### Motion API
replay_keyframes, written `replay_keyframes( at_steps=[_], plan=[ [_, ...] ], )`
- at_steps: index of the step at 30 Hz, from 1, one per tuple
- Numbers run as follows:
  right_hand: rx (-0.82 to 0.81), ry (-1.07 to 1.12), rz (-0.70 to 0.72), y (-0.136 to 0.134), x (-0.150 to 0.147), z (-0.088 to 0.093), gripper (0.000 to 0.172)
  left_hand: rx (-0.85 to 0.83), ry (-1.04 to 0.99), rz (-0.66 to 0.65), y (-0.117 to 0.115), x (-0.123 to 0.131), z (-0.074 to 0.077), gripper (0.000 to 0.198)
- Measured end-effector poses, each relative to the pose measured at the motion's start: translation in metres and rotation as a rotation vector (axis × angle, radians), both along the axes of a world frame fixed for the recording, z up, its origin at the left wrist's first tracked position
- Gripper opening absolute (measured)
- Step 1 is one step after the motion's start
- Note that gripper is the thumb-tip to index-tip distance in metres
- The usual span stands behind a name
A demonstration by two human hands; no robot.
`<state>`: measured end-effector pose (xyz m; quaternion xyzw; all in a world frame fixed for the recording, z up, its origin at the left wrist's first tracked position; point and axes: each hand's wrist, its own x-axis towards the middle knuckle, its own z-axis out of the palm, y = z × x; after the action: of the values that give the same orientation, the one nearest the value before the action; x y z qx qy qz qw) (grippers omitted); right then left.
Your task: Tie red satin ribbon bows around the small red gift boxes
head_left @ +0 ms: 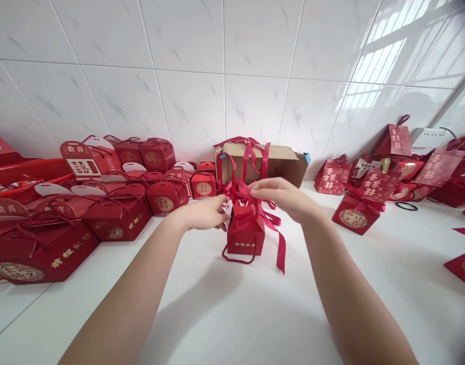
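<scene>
A small red gift box (pixel 244 237) with gold lettering and a twisted cord handle stands upright on the white table in front of me. At its left upper side, my left hand (pixel 205 213) is closed on the box's pale-edged flap; part of the fingers is hidden. My right hand (pixel 280 195) pinches the red satin ribbon (pixel 240 190) above the box top. Loose ribbon tails hang down the box's right side, one reaching the table.
Behind the box lies an open cardboard carton (pixel 283 167) with red ribbons draped over it. Many red gift boxes (pixel 114 218) crowd the left; more tagged boxes (pixel 356 210) stand right. A black ring (pixel 406 206) lies near a white power strip (pixel 428 138). A tiled wall rises behind.
</scene>
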<state>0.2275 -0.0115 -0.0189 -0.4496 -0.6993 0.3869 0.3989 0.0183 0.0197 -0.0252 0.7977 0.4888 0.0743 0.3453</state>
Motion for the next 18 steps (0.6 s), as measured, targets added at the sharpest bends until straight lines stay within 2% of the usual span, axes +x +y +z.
replay_keyframes(
  at_steps=[3,5,11,18],
  plan=[
    [-0.13,-0.169,0.048,0.012,-0.008,-0.014,0.023,-0.114,-0.059,-0.024,0.001,0.0,-0.001,0.033],
    [-0.163,-0.22,0.055,0.015,-0.01,-0.019,0.026,-0.125,-0.069,-0.025,0.001,-0.001,0.0,0.035],
    [-0.232,-0.311,0.038,0.015,-0.009,-0.019,0.027,-0.113,-0.042,-0.009,0.002,-0.001,0.0,0.047],
    [-0.218,-0.335,0.053,0.016,-0.011,-0.021,0.025,-0.114,-0.054,-0.019,0.003,-0.001,-0.004,0.041]
  ],
)
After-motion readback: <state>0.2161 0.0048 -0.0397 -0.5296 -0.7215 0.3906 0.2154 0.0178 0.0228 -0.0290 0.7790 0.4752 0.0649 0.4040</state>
